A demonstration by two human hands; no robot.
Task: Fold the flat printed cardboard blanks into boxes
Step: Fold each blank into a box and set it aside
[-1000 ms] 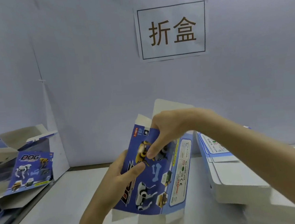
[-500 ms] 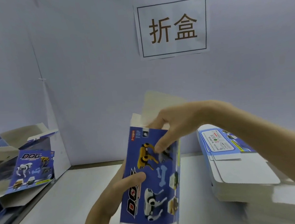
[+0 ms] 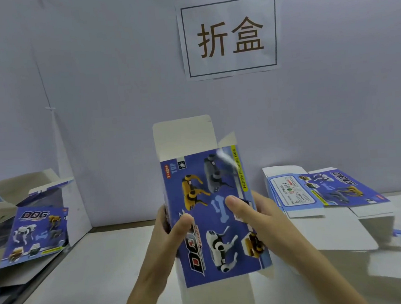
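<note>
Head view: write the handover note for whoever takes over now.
Left hand grips the left edge of the upright blank, thumb on its printed face. Right hand grips the right edge likewise. Stack of flat blanks lies on the table to the right; folded boxes sit at far left. Done: this blank picked up, seemingly opened into a sleeve. Left: close its top and bottom flaps, then fold the stack.

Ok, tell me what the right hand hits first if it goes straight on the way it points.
The right hand grips the box blank, thumb on its printed face; pushing on up-left, it would likely press into that cardboard first. Beyond lies the back wall, depth unclear.
</note>
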